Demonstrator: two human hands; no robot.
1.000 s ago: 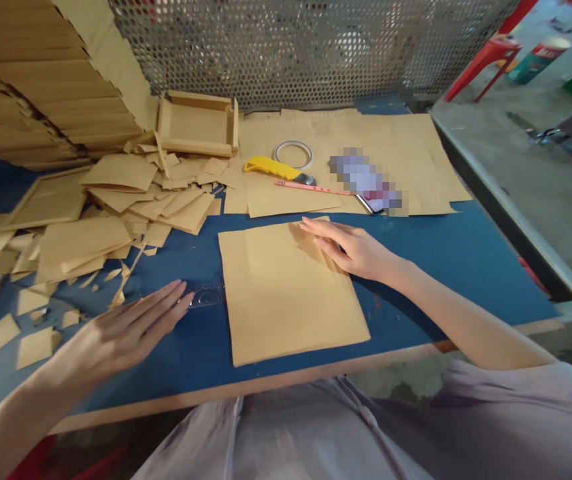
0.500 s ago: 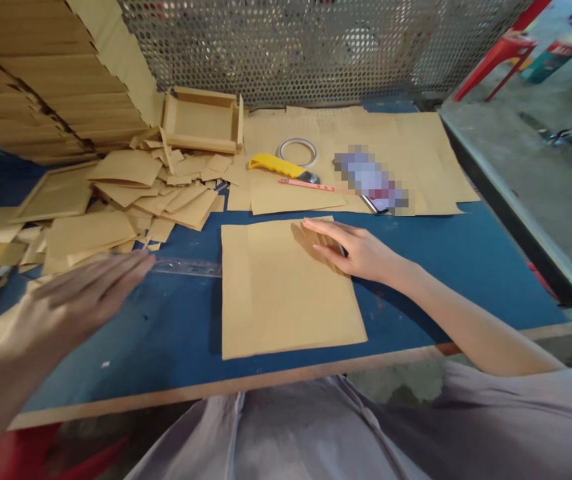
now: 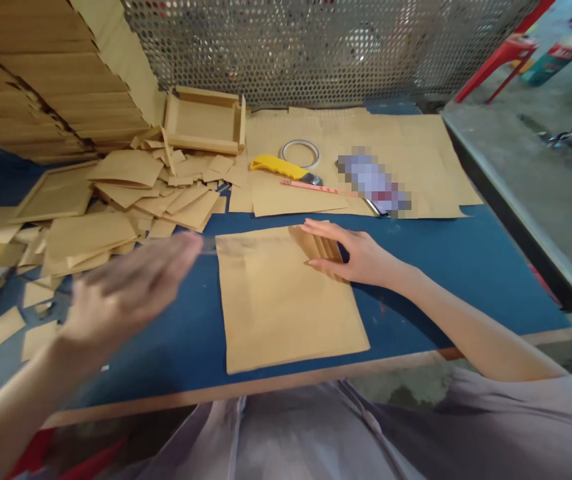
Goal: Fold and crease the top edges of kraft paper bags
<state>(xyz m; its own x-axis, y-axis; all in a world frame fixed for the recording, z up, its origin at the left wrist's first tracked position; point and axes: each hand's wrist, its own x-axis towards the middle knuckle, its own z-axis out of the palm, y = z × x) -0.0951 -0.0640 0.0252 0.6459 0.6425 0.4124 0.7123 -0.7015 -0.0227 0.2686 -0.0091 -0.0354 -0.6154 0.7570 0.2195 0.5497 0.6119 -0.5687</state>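
Note:
A square brown paper sheet lies on the blue tabletop near its front edge. My right hand rests flat on the sheet's upper right corner, fingers together over a folded flap. My left hand is blurred with motion above the table, left of the sheet. It carries a clear ruler, whose faint far end reaches over the sheet's top left corner.
Paper scraps pile up at the left below a tall cardboard stack. A cardboard tray, a yellow utility knife, a tape ring and a pink stick lie behind. A metal mesh wall closes the back.
My left hand lifted the clear ruler off the table and swung it up and right toward the sheet. My right hand stayed on the sheet's corner.

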